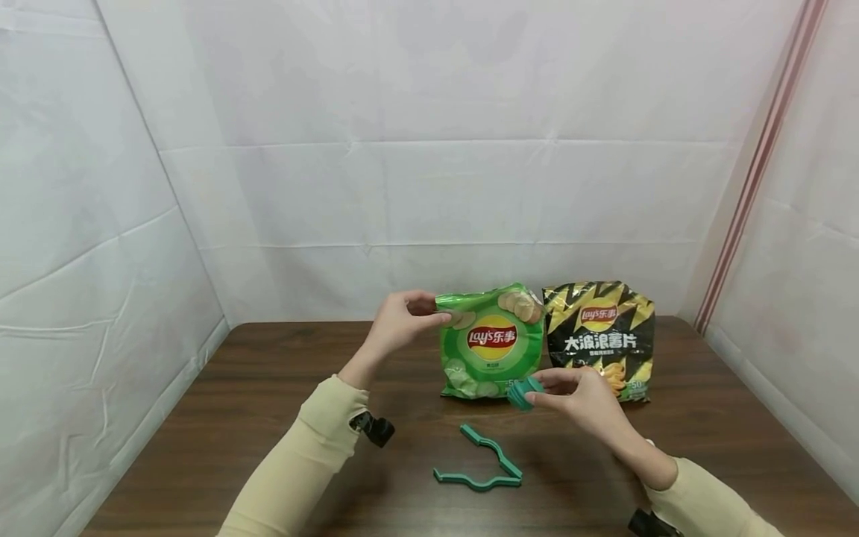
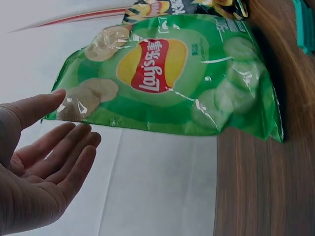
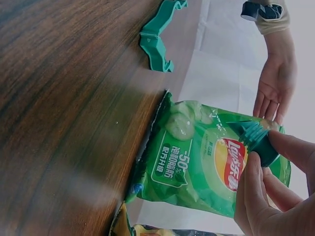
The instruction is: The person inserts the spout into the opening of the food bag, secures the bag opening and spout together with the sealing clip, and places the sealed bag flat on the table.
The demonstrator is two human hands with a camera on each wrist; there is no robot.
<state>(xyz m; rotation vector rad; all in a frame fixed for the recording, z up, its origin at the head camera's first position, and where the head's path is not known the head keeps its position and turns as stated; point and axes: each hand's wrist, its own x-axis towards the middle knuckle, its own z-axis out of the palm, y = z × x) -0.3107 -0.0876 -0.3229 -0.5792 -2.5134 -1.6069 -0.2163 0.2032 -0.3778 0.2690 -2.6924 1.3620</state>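
Your right hand [image 1: 580, 403] pinches the small teal ribbed piece [image 3: 258, 140] between thumb and fingertips, in front of the lower right corner of the green chip bag [image 1: 491, 339]. Its narrow end points away from your fingers, down and to your left. That bag stands upright on the dark wooden table [image 1: 282, 365], logo facing you, long axis roughly vertical, top edge rising toward the right. Your left hand [image 1: 403, 321] is at its upper left corner, thumb and fingers loosely parted around the edge — you can't tell how firmly they touch it. Just to the right stands the black-and-yellow bag [image 1: 599, 339], its lower front partly covered by your right hand. Nearer you lies a teal clip [image 3: 155, 37], spread in a V — hinge to the right, both ends to the left. White cloth [image 1: 429, 112] hangs behind.
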